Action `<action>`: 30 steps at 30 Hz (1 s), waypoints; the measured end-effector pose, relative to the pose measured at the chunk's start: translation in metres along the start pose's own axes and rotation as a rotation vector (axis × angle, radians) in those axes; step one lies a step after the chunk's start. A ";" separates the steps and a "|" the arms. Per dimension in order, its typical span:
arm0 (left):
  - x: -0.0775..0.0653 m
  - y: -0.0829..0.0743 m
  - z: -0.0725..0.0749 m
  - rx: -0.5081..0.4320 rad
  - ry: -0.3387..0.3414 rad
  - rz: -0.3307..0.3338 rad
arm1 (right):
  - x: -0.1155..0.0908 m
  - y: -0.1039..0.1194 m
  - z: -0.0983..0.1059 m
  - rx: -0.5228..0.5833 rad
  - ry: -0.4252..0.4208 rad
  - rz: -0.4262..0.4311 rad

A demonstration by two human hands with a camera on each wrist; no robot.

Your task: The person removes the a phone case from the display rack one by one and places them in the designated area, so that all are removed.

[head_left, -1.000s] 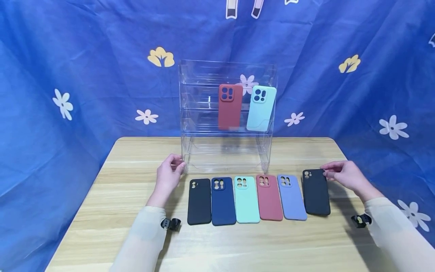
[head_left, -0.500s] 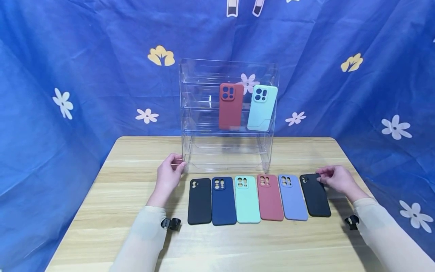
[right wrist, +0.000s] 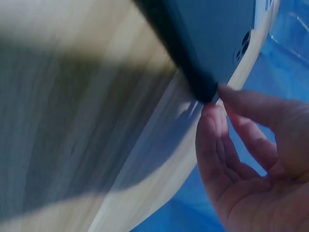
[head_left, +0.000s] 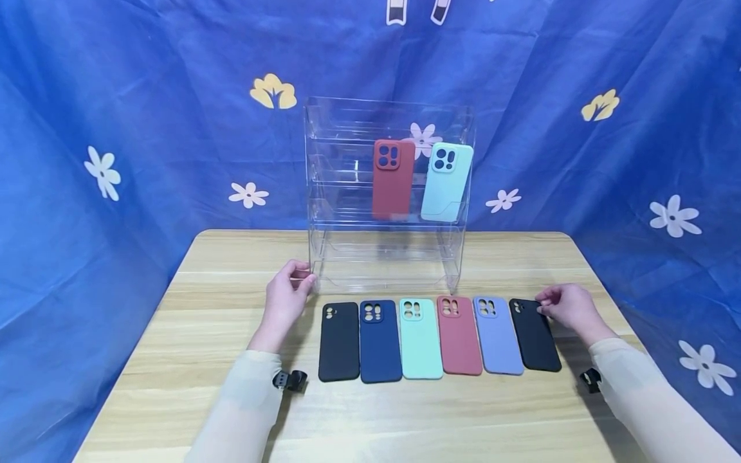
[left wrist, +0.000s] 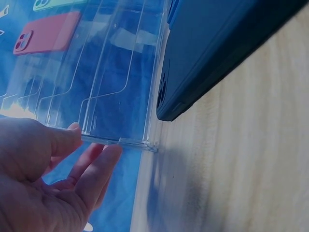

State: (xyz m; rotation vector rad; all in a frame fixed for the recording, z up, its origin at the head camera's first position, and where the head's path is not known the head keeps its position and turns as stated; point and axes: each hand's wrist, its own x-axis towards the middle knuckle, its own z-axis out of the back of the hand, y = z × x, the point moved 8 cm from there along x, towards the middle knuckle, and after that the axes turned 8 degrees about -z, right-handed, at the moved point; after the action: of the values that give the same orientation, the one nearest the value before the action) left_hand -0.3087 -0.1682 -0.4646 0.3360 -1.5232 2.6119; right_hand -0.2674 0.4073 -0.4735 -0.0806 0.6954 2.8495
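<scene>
My right hand [head_left: 573, 308] pinched a matte black case [head_left: 537, 337] by its rounded corner. My left hand [head_left: 285, 296] rested, unclenched, against the clear plastic rack [head_left: 359, 283].

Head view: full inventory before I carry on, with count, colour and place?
Table: 1, pale wood, underneath
Backdrop: 1, flowered blue, behind and alongside
Black cases: 2, black, table row's two ends
Navy case: 1, navy, second from left
Mint case: 1, mint, third
Red case: 1, red, fourth
Lavender case: 1, lavender, fifth
Rack: 1, clear, behind the row
Racked red case: 1, red, rack's shelf
Racked aqua case: 1, aqua, to its right
Left hand: 1, bare, touching rack's left side
Right hand: 1, bare, pinching right black case
Sleeves: 2, whitish, forearms
Devices: 2, black, wrists
</scene>
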 end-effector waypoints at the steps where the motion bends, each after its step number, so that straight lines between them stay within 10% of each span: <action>1: 0.000 -0.001 0.000 0.002 0.000 -0.004 | -0.001 0.003 0.001 -0.007 -0.025 0.011; 14: -0.002 0.001 0.000 -0.002 0.001 0.000 | -0.016 0.079 0.019 0.023 -0.353 0.227; 30: -0.002 -0.003 0.001 -0.002 -0.009 -0.009 | 0.001 0.203 0.060 0.280 -0.512 0.462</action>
State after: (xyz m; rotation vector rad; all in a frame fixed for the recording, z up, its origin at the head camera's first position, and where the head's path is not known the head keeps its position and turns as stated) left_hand -0.3060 -0.1680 -0.4622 0.3544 -1.5233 2.6049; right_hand -0.3124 0.2589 -0.3287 0.9259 1.0833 2.9309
